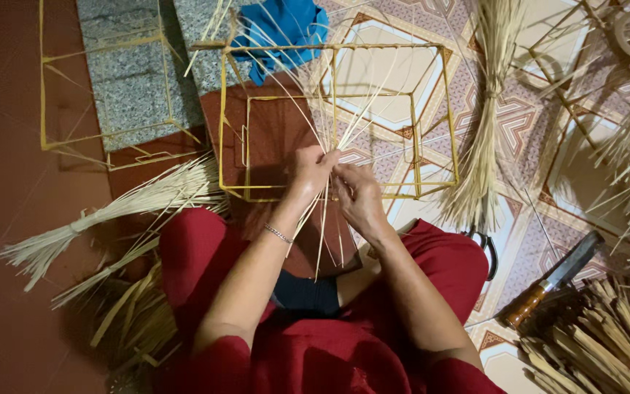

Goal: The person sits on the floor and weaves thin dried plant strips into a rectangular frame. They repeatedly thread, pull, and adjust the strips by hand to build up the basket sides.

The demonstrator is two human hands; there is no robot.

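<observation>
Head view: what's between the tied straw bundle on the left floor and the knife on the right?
In the head view, the person's red-clothed lap and both forearms, with the left hand and right hand gripping thin bamboo strips.

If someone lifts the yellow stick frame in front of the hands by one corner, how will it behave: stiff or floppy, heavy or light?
The frame is probably very light: it is only thin sticks around open space. It likely holds its box shape but flexes somewhat, since the bars are slender. It looks fragile too; the loose strips held by the left hand and right hand could catch on it.
</observation>
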